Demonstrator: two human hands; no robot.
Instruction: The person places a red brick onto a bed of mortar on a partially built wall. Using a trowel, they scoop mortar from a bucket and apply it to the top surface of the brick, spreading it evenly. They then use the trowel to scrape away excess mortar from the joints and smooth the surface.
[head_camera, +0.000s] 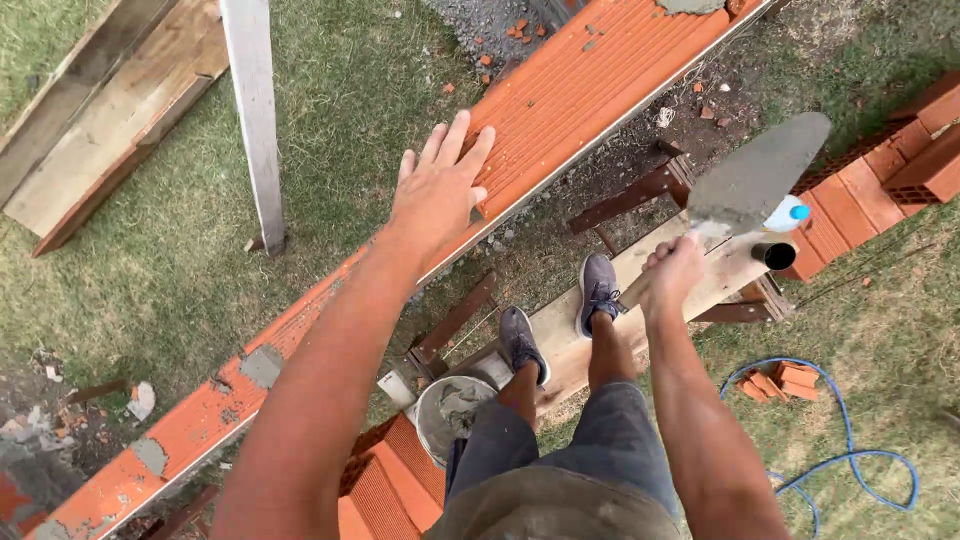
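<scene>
Brickwork runs slantwise under us, a low wall of ribbed orange bricks (590, 95) stretching from the lower left up to the upper right; we stand on a pale wooden plank (640, 290) just beside it, both grey shoes (560, 315) planted on the board; our left hand (440, 185) lies flat on the top course of the wall, fingers spread and straight, palm pressed onto the ribbed face near its edge, holding nothing; our right hand (670, 270) is wrapped tight in a fist around the handle of a trowel (755, 180), whose grey, mortar-smeared blade points up and to the right, raised above the plank and well apart from the wall; patches of grey mortar (262, 365) sit on the bricks at the lower left; a round bucket (450, 410) with mortar in it stands below the plank by our left foot; more orange bricks (880, 170) are stacked at the right, with a plastic bottle with a blue cap (790, 213) and a dark pipe end near them; a blue hose (850, 440) loops over the grass at the lower right; a pale upright post (255, 110) and timber planks (100, 120) lie on the grass at the upper left
</scene>
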